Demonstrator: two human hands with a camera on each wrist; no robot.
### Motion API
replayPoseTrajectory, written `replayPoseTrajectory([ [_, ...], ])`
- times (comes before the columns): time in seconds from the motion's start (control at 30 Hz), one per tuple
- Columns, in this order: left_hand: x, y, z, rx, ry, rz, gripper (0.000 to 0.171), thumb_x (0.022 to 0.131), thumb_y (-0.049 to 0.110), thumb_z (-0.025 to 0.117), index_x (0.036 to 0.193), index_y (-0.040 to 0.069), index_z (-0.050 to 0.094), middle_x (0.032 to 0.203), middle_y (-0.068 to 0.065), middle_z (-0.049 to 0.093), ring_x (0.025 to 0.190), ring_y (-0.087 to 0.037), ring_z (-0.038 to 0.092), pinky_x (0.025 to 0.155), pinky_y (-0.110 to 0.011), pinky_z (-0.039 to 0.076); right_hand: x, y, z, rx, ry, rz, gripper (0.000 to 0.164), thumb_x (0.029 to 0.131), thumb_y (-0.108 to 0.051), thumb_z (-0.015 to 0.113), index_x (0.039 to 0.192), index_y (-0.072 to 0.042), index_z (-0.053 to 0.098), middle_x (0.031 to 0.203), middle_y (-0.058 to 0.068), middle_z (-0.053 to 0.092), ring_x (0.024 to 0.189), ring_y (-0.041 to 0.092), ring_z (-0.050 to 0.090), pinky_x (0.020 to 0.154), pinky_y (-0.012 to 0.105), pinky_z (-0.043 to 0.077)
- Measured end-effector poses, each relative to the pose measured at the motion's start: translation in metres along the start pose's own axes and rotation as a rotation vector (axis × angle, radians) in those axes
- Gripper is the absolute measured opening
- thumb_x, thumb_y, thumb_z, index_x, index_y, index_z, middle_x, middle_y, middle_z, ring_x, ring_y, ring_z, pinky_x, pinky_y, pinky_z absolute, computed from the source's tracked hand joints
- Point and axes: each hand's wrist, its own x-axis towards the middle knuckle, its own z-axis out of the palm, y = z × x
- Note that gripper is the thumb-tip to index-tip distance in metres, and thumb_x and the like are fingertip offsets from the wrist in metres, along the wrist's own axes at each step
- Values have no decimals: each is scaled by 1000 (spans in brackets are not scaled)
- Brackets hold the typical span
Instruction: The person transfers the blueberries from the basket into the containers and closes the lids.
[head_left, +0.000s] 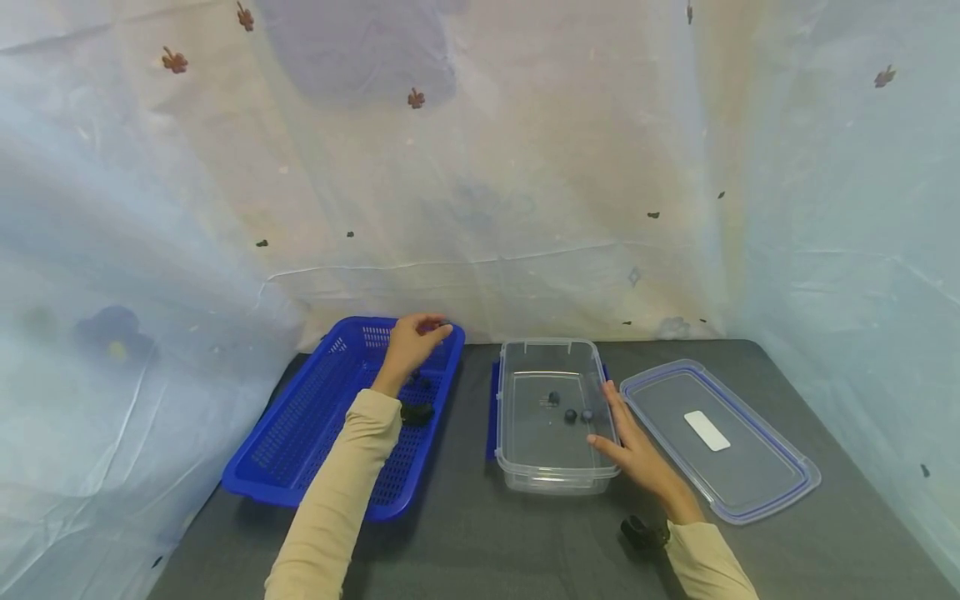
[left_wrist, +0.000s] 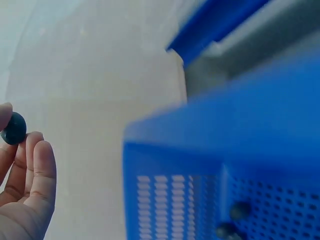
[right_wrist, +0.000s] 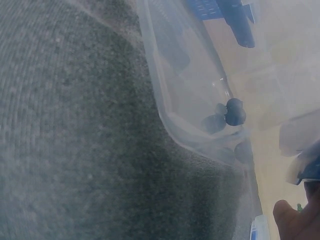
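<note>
My left hand [head_left: 414, 343] is over the far right corner of a blue perforated basket [head_left: 315, 417]. Between thumb and fingertips it pinches a small dark round berry [left_wrist: 14, 129], raised above the rim in the left wrist view. Several more dark berries [left_wrist: 240, 210] lie inside the basket, partly hidden by the forearm in the head view. My right hand [head_left: 639, 457] rests at the right rim of a clear plastic container [head_left: 551, 458], its fingers fairly straight and the thumb spread over the edge. Inside that container sit 3 dark berries [head_left: 571, 416].
A clear lid [head_left: 738, 471] with a blue seal and a white label [head_left: 707, 431] lies right of the container. Blue edges [head_left: 492, 417] of another piece show beneath the container. A patterned plastic sheet [head_left: 510, 167] hangs behind and beside the grey tabletop [head_left: 480, 542].
</note>
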Motion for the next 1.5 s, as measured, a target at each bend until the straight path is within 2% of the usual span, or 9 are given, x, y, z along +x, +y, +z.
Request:
replayPoseTrajectory([
  [0.2, -1, 21, 15, -41, -30, 14, 31, 93, 21, 68, 119, 5, 67, 114, -12, 65, 105, -28, 60, 87, -44, 49, 0, 0, 0, -3, 2, 6, 85, 90, -13, 64, 154, -1, 10, 158, 24, 2, 143, 43, -3, 103, 71, 5],
  [0.37, 0, 33, 30, -106, -47, 38, 27, 91, 20, 70, 115, 7, 69, 111, -9, 66, 102, -24, 62, 83, -41, 50, 0, -1, 0, 3, 2, 13, 85, 90, -13, 65, 154, -2, 11, 158, 24, 2, 142, 44, -2, 103, 71, 5],
  [0.53, -1, 47, 50, -179, -51, 73, 25, 89, 14, 72, 112, 4, 69, 108, -10, 67, 99, -24, 63, 81, -39, 51, 0, 0, 0, 15, 1, 10, 87, 88, -10, 66, 154, -2, 10, 158, 24, 2, 141, 48, -1, 103, 71, 5],
  [0.73, -5, 60, 77, -287, -25, 128, 24, 87, 9, 73, 109, 1, 68, 103, -12, 68, 95, -25, 65, 80, -36, 52, 0, 1, 1, 11, 1, 10, 86, 89, -11, 65, 154, -1, 10, 158, 24, 2, 141, 49, -2, 103, 71, 5],
  [1.07, -8, 65, 126, -371, 46, 202, 21, 85, 6, 75, 103, -2, 68, 96, -12, 69, 86, -22, 66, 76, -29, 53, 0, 3, 2, 0, 5, 8, 84, 90, -14, 64, 154, 0, 11, 158, 26, 2, 140, 50, -2, 102, 72, 4],
  [1.2, -10, 64, 144, -385, 58, 174, 20, 85, 7, 75, 101, 0, 67, 95, -9, 68, 85, -20, 66, 74, -29, 53, 0, 2, 2, 4, 1, 14, 83, 91, -14, 63, 154, -2, 10, 159, 23, 1, 140, 50, -2, 102, 72, 5],
  [1.33, -11, 61, 161, -352, 91, 120, 19, 85, 11, 77, 101, 4, 68, 94, -5, 68, 84, -16, 66, 71, -27, 53, 0, -2, 2, 3, -5, 24, 84, 91, -12, 62, 154, -2, 8, 159, 22, 0, 141, 49, -1, 101, 73, 7],
  [1.5, -10, 54, 176, -321, 119, 85, 19, 84, 10, 77, 100, 4, 68, 92, -5, 69, 81, -15, 66, 70, -27, 54, 1, -17, 0, 22, -5, 38, 81, 90, -5, 61, 152, 6, 9, 156, 29, 0, 139, 52, -2, 100, 74, 5],
])
